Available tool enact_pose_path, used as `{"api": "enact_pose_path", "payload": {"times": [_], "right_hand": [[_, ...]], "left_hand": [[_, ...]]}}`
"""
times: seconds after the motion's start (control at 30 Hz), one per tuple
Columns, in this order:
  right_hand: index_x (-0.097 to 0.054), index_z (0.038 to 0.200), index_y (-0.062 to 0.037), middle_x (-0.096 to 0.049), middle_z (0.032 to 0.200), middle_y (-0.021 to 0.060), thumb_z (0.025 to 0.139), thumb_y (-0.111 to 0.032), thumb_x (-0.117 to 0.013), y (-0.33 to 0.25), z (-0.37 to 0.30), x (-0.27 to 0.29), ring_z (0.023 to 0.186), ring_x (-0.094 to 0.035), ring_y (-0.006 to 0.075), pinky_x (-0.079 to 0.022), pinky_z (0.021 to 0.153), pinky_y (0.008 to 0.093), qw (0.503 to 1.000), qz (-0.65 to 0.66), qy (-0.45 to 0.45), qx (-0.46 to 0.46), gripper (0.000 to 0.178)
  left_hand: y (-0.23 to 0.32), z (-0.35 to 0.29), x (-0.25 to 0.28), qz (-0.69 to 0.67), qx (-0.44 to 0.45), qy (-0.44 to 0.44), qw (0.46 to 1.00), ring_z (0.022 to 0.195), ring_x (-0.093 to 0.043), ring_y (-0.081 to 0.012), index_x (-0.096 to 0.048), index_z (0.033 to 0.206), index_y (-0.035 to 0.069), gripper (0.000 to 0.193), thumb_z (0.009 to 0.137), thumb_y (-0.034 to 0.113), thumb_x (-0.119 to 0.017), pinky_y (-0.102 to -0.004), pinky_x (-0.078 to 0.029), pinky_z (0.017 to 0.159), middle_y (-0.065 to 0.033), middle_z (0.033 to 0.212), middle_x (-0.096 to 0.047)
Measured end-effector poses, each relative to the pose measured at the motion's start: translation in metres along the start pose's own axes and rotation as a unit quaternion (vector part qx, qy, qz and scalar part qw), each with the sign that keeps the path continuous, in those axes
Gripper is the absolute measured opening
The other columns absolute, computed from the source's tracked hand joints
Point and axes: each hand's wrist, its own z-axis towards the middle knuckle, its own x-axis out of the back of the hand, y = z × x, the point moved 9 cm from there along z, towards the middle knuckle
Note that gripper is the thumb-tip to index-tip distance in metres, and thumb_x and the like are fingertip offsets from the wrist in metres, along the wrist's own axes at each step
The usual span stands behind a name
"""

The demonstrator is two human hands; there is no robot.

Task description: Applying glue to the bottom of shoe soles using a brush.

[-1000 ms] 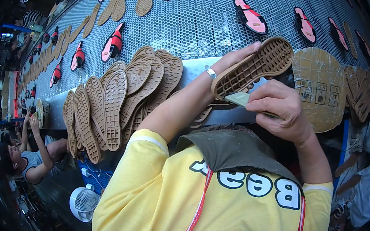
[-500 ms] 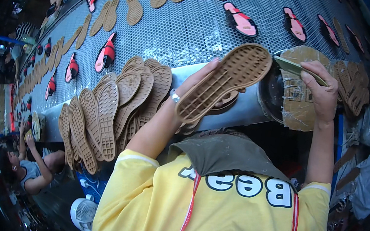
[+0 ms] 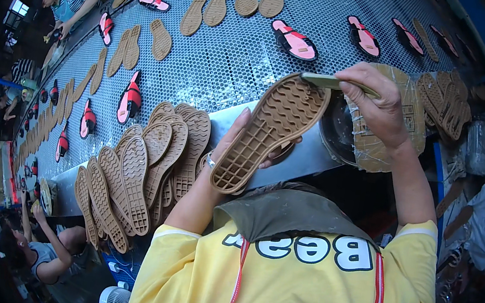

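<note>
My left hand (image 3: 234, 134) grips a brown shoe sole (image 3: 277, 125) from beneath, its ridged, gridded face turned up and tilted over the bench edge. Fingers show along both sides of the sole; the rest of that hand is hidden under it. In my right hand (image 3: 381, 103) is a flat, pale-green tool that looks like a brush (image 3: 322, 81), pinched between thumb and fingers. Its tip meets the rounded far end of the sole. Just right of the sole is a dark round bowl (image 3: 332, 136), partly covered by tape-wrapped cardboard (image 3: 407, 151).
Overlapping brown soles (image 3: 133, 176) are heaped on the left of the bench, and others (image 3: 445, 105) lie at the right. Beyond, a mesh-patterned conveyor surface (image 3: 217, 67) carries pink-and-red sandals (image 3: 295, 40) and rows of soles. Other people work at the left.
My right hand has moved left from over the cardboard, bringing the brush onto the sole's far end. The sole has shifted slightly down and left, and the whole view has shifted a little.
</note>
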Motion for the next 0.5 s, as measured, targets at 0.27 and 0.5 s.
{"api": "enact_pose_path", "payload": {"times": [0.27, 0.5], "right_hand": [[-0.061, 0.088, 0.0022, -0.060, 0.074, 0.0133, 0.079, 0.000, -0.059, -0.020, -0.017, -0.012, 0.062, -0.061, 0.0262, -0.048, 0.056, 0.0321, 0.978, -0.176, 0.109, 0.034, 0.009], [-0.058, 0.079, -0.0004, -0.058, 0.067, 0.0119, 0.074, 0.004, -0.056, -0.029, -0.011, -0.034, 0.056, -0.058, 0.0288, -0.046, 0.050, 0.0363, 0.959, -0.250, 0.128, 0.032, 0.007]], "left_hand": [[-0.002, 0.000, 0.016, -0.073, -0.017, -0.001, 0.997, 0.073, -0.054, -0.0222, -0.038, 0.130, 0.005, 0.076, 0.085, 0.067, -0.036, -0.0316, -0.048, 0.054, -0.0171, 0.110, -0.054], [0.008, 0.015, 0.005, 0.067, -0.097, -0.005, 0.993, 0.075, -0.059, -0.0147, -0.036, 0.133, 0.005, 0.076, 0.086, 0.064, -0.037, -0.0239, -0.051, 0.060, -0.0187, 0.120, -0.053]]}}
